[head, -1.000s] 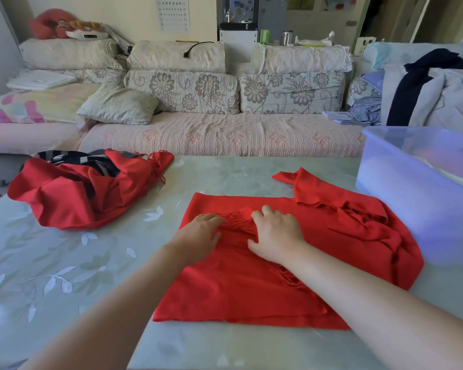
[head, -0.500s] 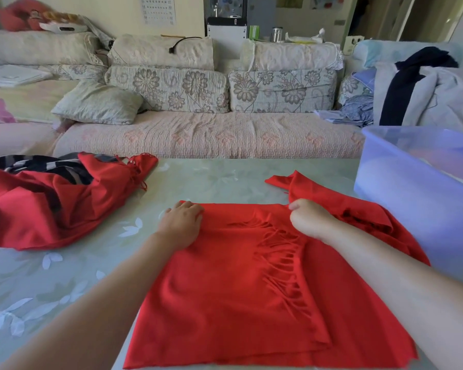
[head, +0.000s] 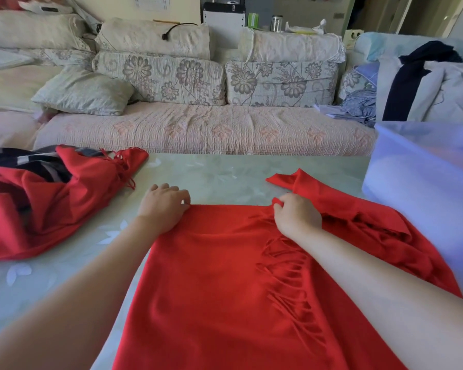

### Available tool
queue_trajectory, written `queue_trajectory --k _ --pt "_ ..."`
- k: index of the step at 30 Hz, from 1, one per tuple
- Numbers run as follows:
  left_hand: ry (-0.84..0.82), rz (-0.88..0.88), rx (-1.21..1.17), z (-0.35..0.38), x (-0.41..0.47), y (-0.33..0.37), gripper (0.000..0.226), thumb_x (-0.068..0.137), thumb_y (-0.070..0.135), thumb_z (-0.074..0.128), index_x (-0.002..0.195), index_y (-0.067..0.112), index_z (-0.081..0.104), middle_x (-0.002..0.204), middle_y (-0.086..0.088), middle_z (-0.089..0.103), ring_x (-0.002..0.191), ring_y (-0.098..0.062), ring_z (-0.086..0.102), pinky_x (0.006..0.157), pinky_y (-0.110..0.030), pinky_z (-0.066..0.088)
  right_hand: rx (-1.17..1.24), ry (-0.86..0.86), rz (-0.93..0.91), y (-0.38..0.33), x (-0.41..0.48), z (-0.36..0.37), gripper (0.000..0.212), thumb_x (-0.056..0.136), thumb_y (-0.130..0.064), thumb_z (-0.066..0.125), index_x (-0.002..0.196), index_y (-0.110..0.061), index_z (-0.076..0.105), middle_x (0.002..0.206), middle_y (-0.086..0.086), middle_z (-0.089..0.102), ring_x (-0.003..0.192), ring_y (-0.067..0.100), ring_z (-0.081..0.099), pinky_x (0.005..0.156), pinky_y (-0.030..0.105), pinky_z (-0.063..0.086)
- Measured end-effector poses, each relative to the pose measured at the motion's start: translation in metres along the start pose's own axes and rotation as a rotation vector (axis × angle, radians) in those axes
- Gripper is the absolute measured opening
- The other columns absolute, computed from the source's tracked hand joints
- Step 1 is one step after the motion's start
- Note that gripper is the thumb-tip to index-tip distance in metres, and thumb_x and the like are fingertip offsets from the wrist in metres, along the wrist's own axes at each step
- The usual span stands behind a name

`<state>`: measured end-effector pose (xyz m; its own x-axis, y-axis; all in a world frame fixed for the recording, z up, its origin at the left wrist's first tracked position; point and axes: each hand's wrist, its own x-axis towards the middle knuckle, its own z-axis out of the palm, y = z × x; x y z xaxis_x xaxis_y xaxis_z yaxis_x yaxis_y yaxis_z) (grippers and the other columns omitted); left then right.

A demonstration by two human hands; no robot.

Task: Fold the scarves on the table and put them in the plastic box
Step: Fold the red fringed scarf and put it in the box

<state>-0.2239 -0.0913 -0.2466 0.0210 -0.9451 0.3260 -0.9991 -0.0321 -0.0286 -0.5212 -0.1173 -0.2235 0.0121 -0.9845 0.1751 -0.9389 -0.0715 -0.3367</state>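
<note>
A red fringed scarf (head: 214, 284) lies partly folded on the table in front of me, its fringe running down the right half. My left hand (head: 163, 206) pinches the scarf's far left corner. My right hand (head: 296, 214) pinches the far edge near the fringe, fingers curled round the cloth. The rest of that scarf trails crumpled to the right toward the translucent plastic box (head: 422, 182) at the table's right side. A second red scarf (head: 38, 206) lies bunched at the left with a black-and-grey striped scarf (head: 19, 158) behind it.
The pale green glass-topped table (head: 225, 172) has a leaf pattern. Behind it runs a long sofa (head: 198, 126) with floral cushions. Clothes (head: 425, 84) are piled at the sofa's right end, behind the box.
Both hands have slid from the scarf's middle out to its far edge, left hand to the corner, right hand to the fringe end. The view has moved closer.
</note>
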Motion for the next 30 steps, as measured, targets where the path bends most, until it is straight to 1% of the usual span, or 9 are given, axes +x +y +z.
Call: queue_trajectory --k 4,8,13,18,22,24,26,28,30 --pt "0.061 -0.085 -0.139 -0.002 0.004 -0.005 0.013 0.093 0.037 0.058 0.097 0.034 0.070 0.098 0.004 0.066 0.101 -0.024 0.058 0.082 -0.036 0.035 0.068 -0.009 0.159 0.013 0.015 -0.002 0.036 0.102 -0.030 0.047 0.135 -0.020 0.060 0.134 0.008 0.062 0.126 0.030 0.057 0.097 0.037 0.047" --pt "0.116 -0.184 -0.314 0.002 -0.001 -0.011 0.013 0.092 0.032 0.062 0.093 0.029 0.074 0.093 0.002 0.065 0.091 -0.026 0.062 0.068 -0.032 0.040 0.109 -0.007 0.195 0.016 0.021 0.006 0.037 0.101 -0.024 0.047 0.137 -0.021 0.058 0.137 0.007 0.060 0.128 0.029 0.055 0.097 0.036 0.046" --pt "0.056 -0.119 -0.447 0.010 -0.007 -0.020 0.004 0.088 0.031 0.069 0.086 0.029 0.073 0.083 0.006 0.063 0.082 -0.016 0.059 0.069 -0.029 0.041 0.042 0.042 0.121 0.012 0.022 0.018 0.039 0.098 -0.014 0.043 0.135 -0.020 0.055 0.131 0.007 0.063 0.123 0.029 0.058 0.092 0.037 0.047" --pt "0.126 -0.196 -0.196 0.011 0.001 -0.020 0.017 0.083 0.026 0.071 0.099 0.030 0.073 0.102 0.000 0.064 0.102 -0.029 0.058 0.086 -0.040 0.042 -0.096 0.148 -0.116 0.023 0.024 0.029 0.041 0.091 -0.006 0.049 0.129 -0.020 0.052 0.121 0.006 0.058 0.107 0.031 0.061 0.080 0.039 0.048" --pt "0.200 -0.049 -0.069 0.006 0.003 0.007 0.035 0.072 0.007 0.063 0.101 0.025 0.071 0.106 -0.003 0.063 0.098 -0.032 0.056 0.082 -0.041 0.039 -0.144 0.345 -0.601 0.020 0.017 0.023 0.039 0.078 -0.009 0.044 0.106 -0.020 0.068 0.103 0.003 0.059 0.091 0.030 0.059 0.075 0.040 0.047" --pt "0.154 0.016 -0.175 0.000 -0.001 0.031 0.029 0.077 0.013 0.051 0.095 0.024 0.070 0.102 -0.003 0.064 0.094 -0.032 0.059 0.079 -0.040 0.043 -0.054 0.260 -0.849 0.012 0.006 0.018 0.033 0.076 -0.013 0.045 0.093 -0.021 0.072 0.097 -0.001 0.064 0.090 0.026 0.061 0.078 0.040 0.049" --pt "0.023 0.018 -0.327 -0.001 -0.010 0.053 0.027 0.089 0.022 0.046 0.104 0.025 0.068 0.110 -0.002 0.063 0.103 -0.030 0.058 0.084 -0.040 0.047 -0.026 0.064 -0.936 0.003 -0.009 0.017 0.030 0.079 -0.018 0.053 0.101 -0.022 0.074 0.109 -0.001 0.068 0.100 0.025 0.065 0.085 0.041 0.052" --pt "-0.117 0.006 -0.278 0.003 -0.022 0.065 0.034 0.097 0.040 0.044 0.127 0.031 0.058 0.133 0.004 0.054 0.127 -0.024 0.046 0.102 -0.043 0.039 -0.068 -0.177 -0.830 0.006 -0.022 0.016 0.042 0.088 -0.030 0.057 0.130 -0.026 0.064 0.140 0.001 0.057 0.129 0.021 0.053 0.108 0.039 0.042" --pt "-0.243 -0.034 -0.206 0.004 -0.034 0.066 0.051 0.099 0.054 0.034 0.146 0.036 0.039 0.154 0.008 0.033 0.145 -0.020 0.024 0.117 -0.047 0.019 -0.172 -0.291 -0.727 0.019 -0.031 0.011 0.056 0.094 -0.038 0.051 0.149 -0.034 0.042 0.159 -0.001 0.035 0.147 0.016 0.030 0.120 0.036 0.025"
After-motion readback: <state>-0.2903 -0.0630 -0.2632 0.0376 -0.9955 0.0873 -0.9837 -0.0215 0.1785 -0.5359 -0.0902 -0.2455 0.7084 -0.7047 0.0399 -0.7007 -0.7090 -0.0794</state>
